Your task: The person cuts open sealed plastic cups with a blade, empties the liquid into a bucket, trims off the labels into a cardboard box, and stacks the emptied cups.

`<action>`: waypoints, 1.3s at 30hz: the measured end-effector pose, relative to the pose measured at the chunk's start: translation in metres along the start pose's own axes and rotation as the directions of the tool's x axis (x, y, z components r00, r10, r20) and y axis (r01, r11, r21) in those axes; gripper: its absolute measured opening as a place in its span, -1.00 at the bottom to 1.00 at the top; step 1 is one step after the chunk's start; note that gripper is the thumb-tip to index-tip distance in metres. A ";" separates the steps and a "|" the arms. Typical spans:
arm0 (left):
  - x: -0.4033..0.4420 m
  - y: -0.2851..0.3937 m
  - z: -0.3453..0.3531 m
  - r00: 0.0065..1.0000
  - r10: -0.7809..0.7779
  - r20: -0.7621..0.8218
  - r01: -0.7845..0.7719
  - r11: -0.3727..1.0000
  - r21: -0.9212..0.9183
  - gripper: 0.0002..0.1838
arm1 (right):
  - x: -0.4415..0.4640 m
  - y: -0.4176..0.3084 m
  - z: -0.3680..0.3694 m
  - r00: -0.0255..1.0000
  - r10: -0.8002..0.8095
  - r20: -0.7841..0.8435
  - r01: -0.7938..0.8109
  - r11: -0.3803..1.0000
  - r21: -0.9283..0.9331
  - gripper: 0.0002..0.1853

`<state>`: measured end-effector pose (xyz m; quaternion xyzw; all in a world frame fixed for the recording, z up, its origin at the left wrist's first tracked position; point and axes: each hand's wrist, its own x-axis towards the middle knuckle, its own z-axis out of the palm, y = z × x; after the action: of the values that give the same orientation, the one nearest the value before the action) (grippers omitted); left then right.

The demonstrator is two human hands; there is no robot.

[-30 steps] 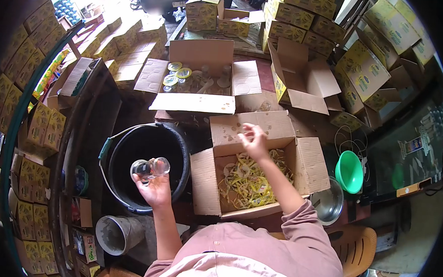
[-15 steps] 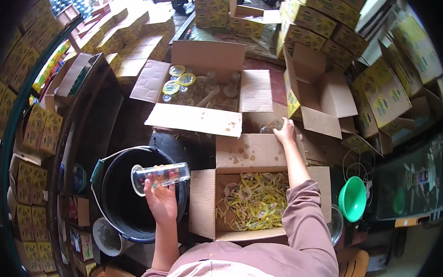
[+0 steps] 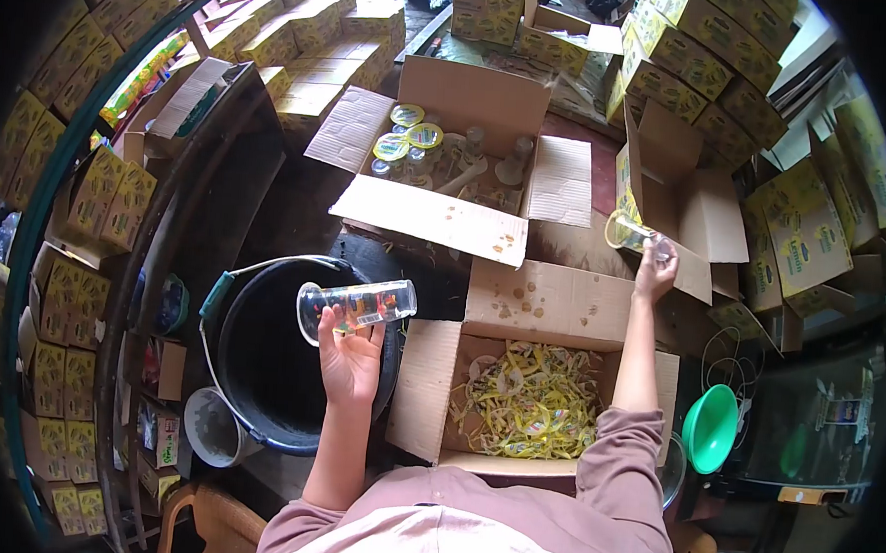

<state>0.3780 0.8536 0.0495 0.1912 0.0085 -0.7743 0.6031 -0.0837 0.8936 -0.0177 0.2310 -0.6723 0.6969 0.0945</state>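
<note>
My left hand [image 3: 350, 364] is wrapped round a clear plastic cup [image 3: 361, 304] with coloured print, lying sideways over the black bucket [image 3: 248, 366]. Out to the right, my right hand [image 3: 658, 271] grips another clear cup [image 3: 630, 232] with a yellowish rim, in front of an open carton. Between my arms stands an open box [image 3: 423, 386] filled with yellow and white strips. Farther off, another open box [image 3: 466, 218] holds clear cups, some with yellow round lids [image 3: 424, 135].
A green bowl [image 3: 711, 429] is at the right, near a dark glass panel [image 3: 806, 416]. At the lower left stands a grey bucket [image 3: 217, 427]. Stacked yellow cartons [image 3: 674, 78] line both sides. An opened carton [image 3: 712, 215] stands behind my right hand.
My right hand has reached forward and right, taken hold of a cup and lifted it. My left hand has kept its cup, now turned sideways. The view has shifted.
</note>
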 end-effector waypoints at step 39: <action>-0.073 -0.036 0.028 0.671 -0.301 0.677 -0.368 0.657 0.657 -0.39 | -0.118 -0.350 -0.037 0.125 -0.421 0.899 0.719 0.662 0.210 -0.60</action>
<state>0.3510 0.9244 0.0895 0.0920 -0.5612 -0.6999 0.4322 0.1669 0.9786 0.2425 0.7910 -0.5539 0.2596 0.0104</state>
